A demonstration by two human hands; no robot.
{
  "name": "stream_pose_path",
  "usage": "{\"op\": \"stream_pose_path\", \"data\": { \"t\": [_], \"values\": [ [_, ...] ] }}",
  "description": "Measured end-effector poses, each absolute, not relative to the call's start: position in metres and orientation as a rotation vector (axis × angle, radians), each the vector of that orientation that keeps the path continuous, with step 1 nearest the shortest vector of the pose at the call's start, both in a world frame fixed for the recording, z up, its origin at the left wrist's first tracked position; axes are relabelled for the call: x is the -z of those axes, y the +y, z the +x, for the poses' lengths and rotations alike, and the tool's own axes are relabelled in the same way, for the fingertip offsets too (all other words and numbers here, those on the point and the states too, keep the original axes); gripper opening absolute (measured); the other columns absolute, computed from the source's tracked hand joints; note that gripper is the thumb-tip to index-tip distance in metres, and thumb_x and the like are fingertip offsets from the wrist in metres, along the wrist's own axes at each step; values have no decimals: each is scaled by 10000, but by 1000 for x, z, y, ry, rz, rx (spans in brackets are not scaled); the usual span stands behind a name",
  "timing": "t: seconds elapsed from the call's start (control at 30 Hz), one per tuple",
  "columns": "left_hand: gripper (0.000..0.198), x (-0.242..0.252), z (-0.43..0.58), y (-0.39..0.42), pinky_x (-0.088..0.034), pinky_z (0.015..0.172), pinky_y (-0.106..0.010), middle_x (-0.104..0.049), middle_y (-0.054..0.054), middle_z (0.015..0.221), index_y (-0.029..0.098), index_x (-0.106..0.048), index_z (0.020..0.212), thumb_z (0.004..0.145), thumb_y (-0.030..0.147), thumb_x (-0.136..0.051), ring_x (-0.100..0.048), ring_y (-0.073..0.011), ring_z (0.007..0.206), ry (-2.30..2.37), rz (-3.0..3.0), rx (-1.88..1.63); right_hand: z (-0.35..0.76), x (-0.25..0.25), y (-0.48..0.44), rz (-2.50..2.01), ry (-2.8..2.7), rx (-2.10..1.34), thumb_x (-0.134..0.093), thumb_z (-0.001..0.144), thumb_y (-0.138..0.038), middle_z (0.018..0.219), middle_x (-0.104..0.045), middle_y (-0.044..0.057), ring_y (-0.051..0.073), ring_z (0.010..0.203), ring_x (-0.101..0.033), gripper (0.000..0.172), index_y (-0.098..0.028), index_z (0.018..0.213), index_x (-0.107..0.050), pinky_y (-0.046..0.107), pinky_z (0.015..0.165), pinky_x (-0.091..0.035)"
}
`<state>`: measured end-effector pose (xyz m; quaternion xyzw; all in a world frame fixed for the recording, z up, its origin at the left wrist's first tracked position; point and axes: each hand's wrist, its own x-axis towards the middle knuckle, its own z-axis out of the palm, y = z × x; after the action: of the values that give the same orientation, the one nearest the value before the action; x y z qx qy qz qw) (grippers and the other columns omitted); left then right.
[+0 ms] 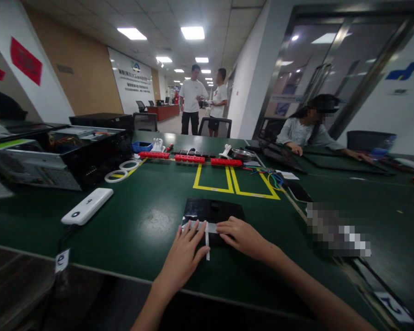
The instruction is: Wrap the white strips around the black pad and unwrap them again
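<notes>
A flat black piece [210,208] with a glossy surface lies on the green table near its front edge. Across it runs a whitish strip [212,227], and a narrow white strip [207,243] extends from it toward the front edge. My left hand [188,248] rests flat on the left part of the piece, fingers spread over the strip. On the right part lies my right hand [239,235], its fingers stretched out and touching the strip's right side. Neither hand is wrapped around anything.
On the green table [152,248], a white power bank [88,207] and an open computer case [89,156] stand left. White tape rolls [116,176], red trays [189,158] and yellow taped outlines [214,189] lie beyond. A phone [298,191] lies right. A person [307,128] sits across.
</notes>
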<state>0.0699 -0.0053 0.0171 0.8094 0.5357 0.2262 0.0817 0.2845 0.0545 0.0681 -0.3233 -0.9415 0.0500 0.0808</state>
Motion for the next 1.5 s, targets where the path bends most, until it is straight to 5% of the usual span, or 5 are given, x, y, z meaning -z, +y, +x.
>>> {"op": "stream_pose_path", "data": {
  "t": [0.3,0.53,0.73,0.97,1.5],
  "values": [
    [359,-21,3,-4,-313,1072,-432,-619,-39,1232,222,-584,1194,941,332,-354,-524,-201,1191,1866,2216,-962,252,-75,59,-889,-2817,-98,-428,900,-230,1192,-602,107,225,1072,-544,300,-177,1121,-624,404,918,-416],
    [349,9,-19,-3,-372,1026,-442,-652,-77,1177,196,-614,1147,930,317,-370,-567,-231,1141,2002,2221,-982,208,-67,65,-916,-3021,-254,-489,845,-528,1483,-254,152,374,1352,-179,672,-216,1416,-320,596,1041,-200],
    [338,11,-19,-5,-361,1035,-446,-651,-80,1175,186,-616,1139,924,314,-389,-560,-233,1148,1995,2248,-978,232,-57,80,-880,-3091,-447,-317,875,-615,1527,-99,95,335,1380,-22,705,-246,1459,-175,562,1083,-47],
    [326,13,-19,-6,-362,1034,-444,-652,-75,1173,194,-629,1118,917,318,-404,-562,-236,1145,2006,2261,-980,305,-59,101,-1020,-2973,-667,-466,811,-619,1526,-130,17,282,1391,-13,696,-324,1416,-285,516,1094,15],
    [326,7,-16,-8,-366,1033,-439,-645,-85,1184,186,-629,1117,912,325,-416,-557,-237,1151,2033,2268,-939,430,-66,118,-1437,-2658,-783,-587,727,-556,1500,-225,31,281,1385,-60,714,-316,1371,-390,549,1081,42]
  ]
}}
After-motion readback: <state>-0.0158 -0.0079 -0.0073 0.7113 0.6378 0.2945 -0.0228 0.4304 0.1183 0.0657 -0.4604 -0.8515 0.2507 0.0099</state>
